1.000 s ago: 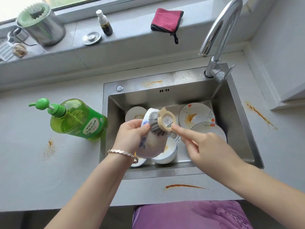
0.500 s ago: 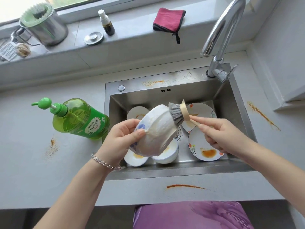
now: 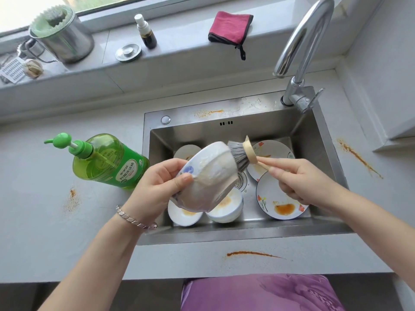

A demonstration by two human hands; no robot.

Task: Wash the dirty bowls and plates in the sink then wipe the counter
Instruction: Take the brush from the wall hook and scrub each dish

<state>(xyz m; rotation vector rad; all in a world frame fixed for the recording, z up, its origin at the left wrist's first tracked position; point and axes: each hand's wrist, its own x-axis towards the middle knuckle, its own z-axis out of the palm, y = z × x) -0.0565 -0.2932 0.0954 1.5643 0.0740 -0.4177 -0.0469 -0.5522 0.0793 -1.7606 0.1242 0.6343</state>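
Over the steel sink [image 3: 318, 140], my left hand [image 3: 157, 189] grips a white bowl [image 3: 208, 178] with blue marks, tipped on its side and coated in suds. My right hand [image 3: 298, 178] holds the wooden handle of a dish brush [image 3: 240, 156], whose grey bristles press on the bowl's outer wall. Below lie two dirty white bowls [image 3: 224, 207], a floral plate [image 3: 278, 203] with an orange stain, a second floral plate [image 3: 274, 149] behind it, and part of a further dish [image 3: 186, 151] at the sink's back left.
A green soap pump bottle [image 3: 105, 162] stands left of the sink. Orange stains mark the counter [image 3: 251, 253] in front, left and right. The tap [image 3: 301, 41] arches over the back right. On the sill sit a red cloth [image 3: 229, 28], a small spray bottle [image 3: 147, 32] and a steel pot [image 3: 62, 34].
My left hand turned the bowl so its outside faces up and right. The brush swung from the bowl's top to its right side, and my right hand shifted right.
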